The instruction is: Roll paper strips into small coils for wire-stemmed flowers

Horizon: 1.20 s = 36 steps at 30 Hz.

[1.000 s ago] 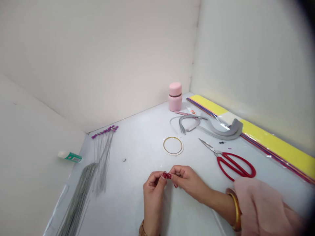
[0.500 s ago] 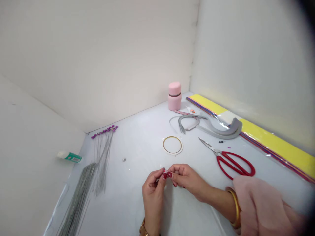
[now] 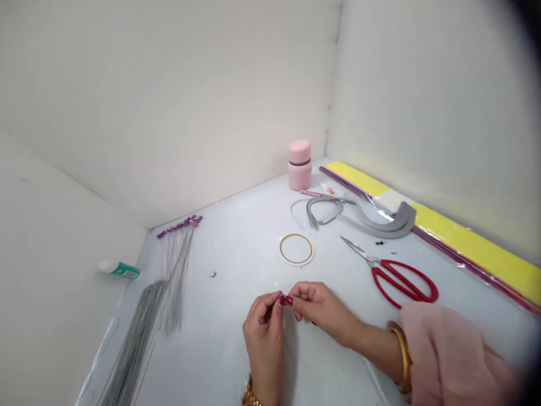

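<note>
My left hand (image 3: 265,324) and my right hand (image 3: 318,307) meet fingertip to fingertip above the table's front part. Both are closed in a pinch, thumbs against index fingers. Whatever sits between the fingertips is tiny and mostly hidden, so I cannot make out its kind. Just beyond the hands lies a roll of narrow tape (image 3: 313,255) with a gold-coloured inner ring. Red-handled scissors (image 3: 391,273) rest to the right of my right hand, blades pointing away to the left. A small silvery piece (image 3: 213,274) lies to the left.
Grey wire stems (image 3: 135,332) lie at left, several tipped with purple pieces (image 3: 181,224). A green-and-white glue tube (image 3: 120,269) is at the left edge. Behind are a pink jar (image 3: 300,166), grey strips (image 3: 372,223) and yellow sheets (image 3: 465,237) along the right wall.
The pinched fingertips have shifted slightly and my left hand has turned a little, showing more of the wristwatch. The pale bit seen earlier between the fingertips is now mostly covered.
</note>
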Available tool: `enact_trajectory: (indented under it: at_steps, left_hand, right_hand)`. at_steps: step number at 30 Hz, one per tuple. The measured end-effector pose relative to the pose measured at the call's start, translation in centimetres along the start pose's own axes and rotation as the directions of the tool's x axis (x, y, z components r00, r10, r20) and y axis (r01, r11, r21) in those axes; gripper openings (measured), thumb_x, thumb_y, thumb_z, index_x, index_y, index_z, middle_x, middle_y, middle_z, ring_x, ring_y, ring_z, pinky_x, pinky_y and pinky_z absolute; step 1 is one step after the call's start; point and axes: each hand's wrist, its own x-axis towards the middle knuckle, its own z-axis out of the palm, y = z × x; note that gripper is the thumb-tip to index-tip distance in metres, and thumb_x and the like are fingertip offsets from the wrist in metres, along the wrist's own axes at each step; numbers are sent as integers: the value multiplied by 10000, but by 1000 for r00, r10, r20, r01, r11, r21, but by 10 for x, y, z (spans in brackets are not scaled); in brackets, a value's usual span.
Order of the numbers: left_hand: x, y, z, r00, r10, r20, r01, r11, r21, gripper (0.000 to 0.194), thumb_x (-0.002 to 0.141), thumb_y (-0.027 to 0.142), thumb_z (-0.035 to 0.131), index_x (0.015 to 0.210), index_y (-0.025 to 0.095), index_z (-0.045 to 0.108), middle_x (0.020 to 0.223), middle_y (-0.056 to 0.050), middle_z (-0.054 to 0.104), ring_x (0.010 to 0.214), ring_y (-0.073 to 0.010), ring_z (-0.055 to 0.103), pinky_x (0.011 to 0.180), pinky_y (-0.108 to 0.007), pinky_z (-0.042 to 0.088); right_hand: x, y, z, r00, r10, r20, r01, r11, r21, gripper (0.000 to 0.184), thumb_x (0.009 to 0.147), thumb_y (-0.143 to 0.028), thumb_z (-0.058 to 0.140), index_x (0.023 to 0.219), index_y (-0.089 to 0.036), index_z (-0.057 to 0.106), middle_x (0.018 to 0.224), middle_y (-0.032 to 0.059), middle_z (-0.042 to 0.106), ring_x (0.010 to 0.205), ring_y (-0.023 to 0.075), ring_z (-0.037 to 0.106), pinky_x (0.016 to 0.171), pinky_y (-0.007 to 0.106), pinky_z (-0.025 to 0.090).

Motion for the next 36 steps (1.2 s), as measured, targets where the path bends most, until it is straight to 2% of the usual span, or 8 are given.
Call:
enact_trajectory:
  at_steps: [6,9,12,15,18,22,28,36]
  left_hand:
    - [-2,0,-1,964,265,37,-267,940,214,173,782,173,514,857,207,666,843,-75,636,799,-187,585,720,-319,482]
    - [-2,0,-1,947,304,105,-321,916,242,216,794,151,487,908,206,662,905,-91,620,849,-190,574,761,-330,470]
    - [-1,3,0,967,220,125,-237,961,145,202,790,185,499,896,202,670,939,-94,610,894,-199,563,786,-335,457]
    - [1,4,2,997,-2,71,7,998,-58,206,770,263,546,922,177,657,950,-96,634,898,-204,583,775,-330,466]
    - [2,3,4,986,-147,76,159,972,-175,249,778,311,546,939,146,640,886,-98,673,823,-188,614,739,-312,476]
    - [0,1,5,988,-123,96,137,976,-167,185,772,301,558,796,146,656,820,-71,669,802,-170,596,747,-284,456]
    - [-1,1,3,997,-59,42,60,998,-24,160,779,273,538,793,160,652,824,-72,664,788,-178,596,717,-282,455]
    - [-3,5,3,994,108,4,-107,985,136,134,779,239,526,796,183,646,811,-63,641,766,-182,585,709,-302,449]
  right_hand:
    - [-4,-2,1,999,29,35,-32,997,73,287,745,-422,556,709,-138,556,538,-34,524,405,44,299,402,180,219]
    - [-3,-1,2,1000,14,8,-15,993,114,294,735,-427,569,697,-136,546,526,-40,512,403,41,290,403,179,211]
    - [-2,1,1,1000,15,-13,-13,993,116,298,724,-429,582,685,-137,541,511,-45,496,399,40,286,400,178,201]
    - [-1,2,-1,1000,-22,0,22,996,84,297,753,-432,550,721,-138,566,536,-37,506,406,44,296,402,181,215]
    - [-1,2,-1,998,-55,20,54,997,48,287,772,-417,530,706,-140,572,541,-35,500,415,47,304,405,183,228]
    - [-3,0,0,997,-71,6,71,997,-8,254,749,-378,566,664,-139,564,548,-24,514,445,56,349,410,180,250]
    - [-2,5,1,997,-67,-25,65,995,-73,255,744,-386,563,646,-150,557,536,-28,513,422,58,350,389,179,263]
    - [0,6,4,999,-19,-36,18,1000,-19,240,711,-378,581,636,-158,526,531,-31,544,370,51,371,368,181,297]
